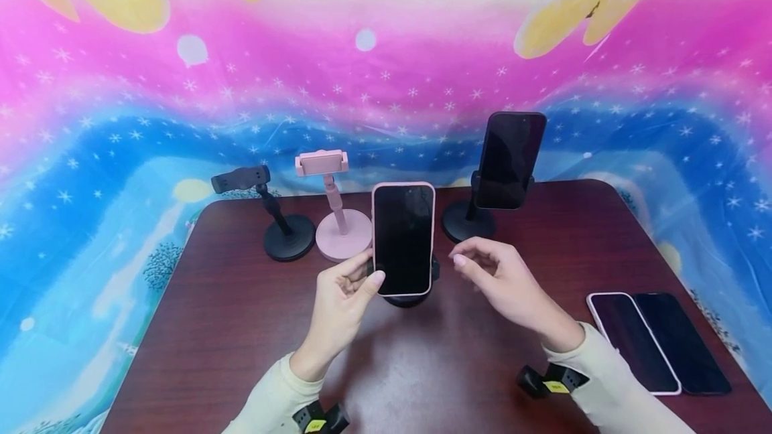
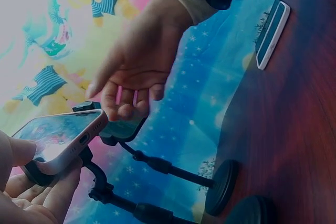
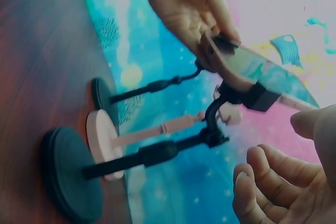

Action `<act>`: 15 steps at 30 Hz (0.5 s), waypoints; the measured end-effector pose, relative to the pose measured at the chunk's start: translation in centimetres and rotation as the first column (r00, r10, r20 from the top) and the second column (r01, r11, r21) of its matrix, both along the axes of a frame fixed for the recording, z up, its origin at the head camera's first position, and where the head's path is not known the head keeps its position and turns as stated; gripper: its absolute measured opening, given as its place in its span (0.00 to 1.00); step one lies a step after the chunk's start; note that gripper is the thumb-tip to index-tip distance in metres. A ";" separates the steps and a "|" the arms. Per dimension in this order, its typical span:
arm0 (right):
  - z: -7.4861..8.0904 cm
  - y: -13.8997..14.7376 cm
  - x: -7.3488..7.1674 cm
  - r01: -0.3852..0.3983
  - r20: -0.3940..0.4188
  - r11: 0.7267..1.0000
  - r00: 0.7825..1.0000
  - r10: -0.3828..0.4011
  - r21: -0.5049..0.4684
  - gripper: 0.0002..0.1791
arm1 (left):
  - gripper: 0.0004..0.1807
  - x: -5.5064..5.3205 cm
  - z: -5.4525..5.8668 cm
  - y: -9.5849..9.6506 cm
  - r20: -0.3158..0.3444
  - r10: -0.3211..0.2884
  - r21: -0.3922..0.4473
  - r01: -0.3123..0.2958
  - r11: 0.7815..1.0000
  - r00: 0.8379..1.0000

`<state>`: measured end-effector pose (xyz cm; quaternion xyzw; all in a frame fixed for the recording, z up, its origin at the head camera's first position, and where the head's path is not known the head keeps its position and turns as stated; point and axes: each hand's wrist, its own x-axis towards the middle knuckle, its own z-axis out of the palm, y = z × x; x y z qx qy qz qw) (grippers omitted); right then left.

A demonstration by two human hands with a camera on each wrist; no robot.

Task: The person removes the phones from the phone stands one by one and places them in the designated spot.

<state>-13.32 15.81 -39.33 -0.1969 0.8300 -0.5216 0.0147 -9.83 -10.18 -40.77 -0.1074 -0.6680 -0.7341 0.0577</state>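
A smartphone in a pink case (image 1: 403, 236) sits upright in the clamp of a black phone stand (image 3: 157, 153), its dark screen towards me. My left hand (image 1: 338, 310) grips the phone's lower left side, thumb over the front edge and fingers behind. In the left wrist view, the thumb (image 2: 21, 151) presses the screen side close to the clamp. To the right of the phone, my right hand (image 1: 509, 280) hovers with loosely bent fingers and holds nothing. The right wrist view has the clamp arm (image 3: 260, 97) hooked over the phone's edge.
Behind stand an unloaded black stand (image 1: 289, 236), a pink stand (image 1: 344, 234) and a black stand holding a dark phone (image 1: 511, 159). Two phones lie at the right: one white-edged (image 1: 633, 343), one black (image 1: 681, 343). A patterned cloth (image 1: 386, 86) hangs beyond the brown table (image 1: 199, 353).
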 end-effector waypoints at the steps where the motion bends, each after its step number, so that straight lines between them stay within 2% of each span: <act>1: 0.2 -0.2 0.0 -0.008 -0.002 1.000 1.000 0.008 -0.010 0.07 | 0.25 0.0 0.0 0.0 0.000 0.002 -0.001 -0.002 1.000 1.000; 7: 1.2 -1.9 -0.1 -0.052 -0.007 0.996 0.999 0.051 -0.070 0.10 | 0.25 -0.1 -0.1 0.2 0.008 0.011 0.004 -0.011 1.000 1.000; 11: 1.4 -2.9 -0.3 -0.071 -0.028 0.995 0.997 0.069 -0.065 0.11 | 0.25 -0.1 -0.1 0.3 0.009 0.011 0.014 -0.011 1.000 1.000; 15: 1.6 -3.8 -0.5 -0.089 -0.023 0.994 0.996 0.088 -0.068 0.07 | 0.25 0.0 -0.3 0.3 0.008 0.007 0.020 -0.007 1.000 1.000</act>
